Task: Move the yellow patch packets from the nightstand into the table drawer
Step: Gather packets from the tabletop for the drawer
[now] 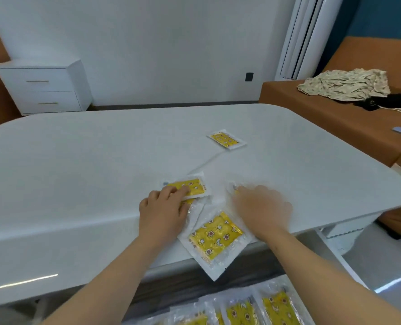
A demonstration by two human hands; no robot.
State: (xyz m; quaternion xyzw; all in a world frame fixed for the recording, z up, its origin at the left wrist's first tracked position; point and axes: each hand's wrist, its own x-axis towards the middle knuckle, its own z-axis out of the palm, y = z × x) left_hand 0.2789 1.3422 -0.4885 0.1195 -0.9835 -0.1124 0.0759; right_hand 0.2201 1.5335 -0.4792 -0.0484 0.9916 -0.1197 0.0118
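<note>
Past the far left corner of the smooth white table [77, 172] stood a white two-drawer nightstand [42, 85]. Near the table's front edge, the left hand [164, 212] had its fingers curled onto a small yellow star-print patch packet [194, 187], holding it. Just beside it, a yellow packet in a clear wrapper [216, 240] hung partly over the front edge. It would be wise to grab that one soon, since it could slip off. One lone yellow packet [226, 139] lay toward the table's middle. The right hand [263, 207] was too blurry to tell if it held anything. Below the front edge lay a row of yellow packets [279, 306], likely in the drawer. Stacking the loose ones first would save trips
</note>
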